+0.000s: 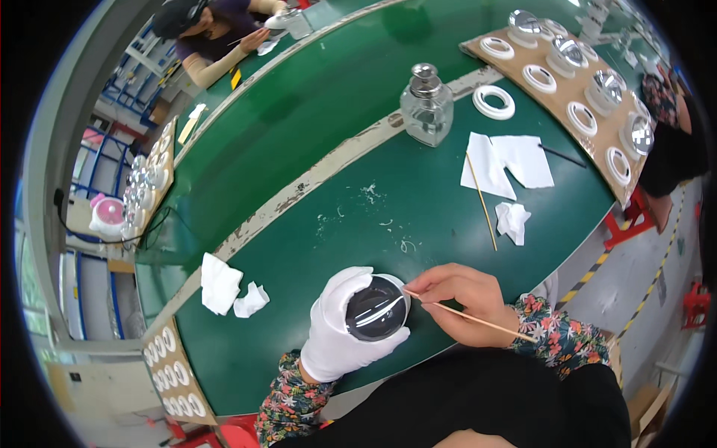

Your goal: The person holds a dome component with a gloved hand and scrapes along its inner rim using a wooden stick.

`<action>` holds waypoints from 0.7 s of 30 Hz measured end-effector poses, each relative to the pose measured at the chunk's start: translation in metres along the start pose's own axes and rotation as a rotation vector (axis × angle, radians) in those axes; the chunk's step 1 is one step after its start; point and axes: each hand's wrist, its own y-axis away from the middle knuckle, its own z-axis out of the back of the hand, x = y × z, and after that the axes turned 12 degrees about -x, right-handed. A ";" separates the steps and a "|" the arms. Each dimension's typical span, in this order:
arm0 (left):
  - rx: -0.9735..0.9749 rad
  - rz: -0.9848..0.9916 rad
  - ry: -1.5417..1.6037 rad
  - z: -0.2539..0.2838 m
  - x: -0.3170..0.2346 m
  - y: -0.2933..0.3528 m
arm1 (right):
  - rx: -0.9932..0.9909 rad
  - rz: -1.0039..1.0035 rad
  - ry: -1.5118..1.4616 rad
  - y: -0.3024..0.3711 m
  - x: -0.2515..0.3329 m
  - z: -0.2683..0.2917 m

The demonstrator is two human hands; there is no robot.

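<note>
My left hand [337,328], in a white glove, is closed around a round dome-shaped piece [377,308] with a glossy dark face and a pale rim. Bare and pinched closed, my right hand [464,302] grips a thin wooden stick [485,322]. The stick's tip meets or nearly meets the right side of the rim; I cannot tell which. Both hands are over the near edge of the green table [358,246]. Pale shavings [371,194] are scattered beyond them.
A glass pump bottle [427,104] and a white ring [494,102] stand farther back. At right lie white cloths [523,160], another stick [482,201] and a brown board [556,89] of rings and clear domes. Crumpled tissues [221,284] lie left. Across the table sits another person [216,37].
</note>
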 end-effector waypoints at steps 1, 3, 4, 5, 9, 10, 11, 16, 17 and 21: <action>-0.020 0.051 0.052 0.000 0.001 0.002 | -0.025 -0.008 -0.001 0.001 0.000 0.000; -0.032 0.039 0.068 0.001 0.000 0.004 | -0.005 0.065 0.011 0.001 0.001 -0.001; -0.067 0.031 0.088 0.002 -0.001 0.005 | -0.024 0.059 0.009 0.000 0.001 -0.001; -0.037 0.169 0.097 0.003 -0.003 0.007 | 0.001 0.146 0.066 0.000 0.000 0.001; -0.016 -0.076 -0.060 0.004 -0.005 -0.002 | 0.016 0.310 0.141 0.003 -0.004 0.001; -0.012 -0.076 -0.060 0.005 -0.004 -0.002 | 0.013 0.308 0.141 0.004 -0.005 0.001; -0.020 -0.061 -0.034 0.005 -0.004 0.000 | 0.019 0.316 0.138 0.006 -0.005 -0.001; -0.019 -0.014 0.039 0.006 0.003 0.002 | 0.070 0.347 0.160 0.009 -0.006 -0.004; -0.038 -0.034 0.057 0.006 0.005 0.000 | 0.072 0.372 0.165 0.009 -0.006 -0.004; -0.080 -0.047 0.147 0.003 0.011 0.004 | 0.068 0.429 0.139 0.008 -0.005 -0.008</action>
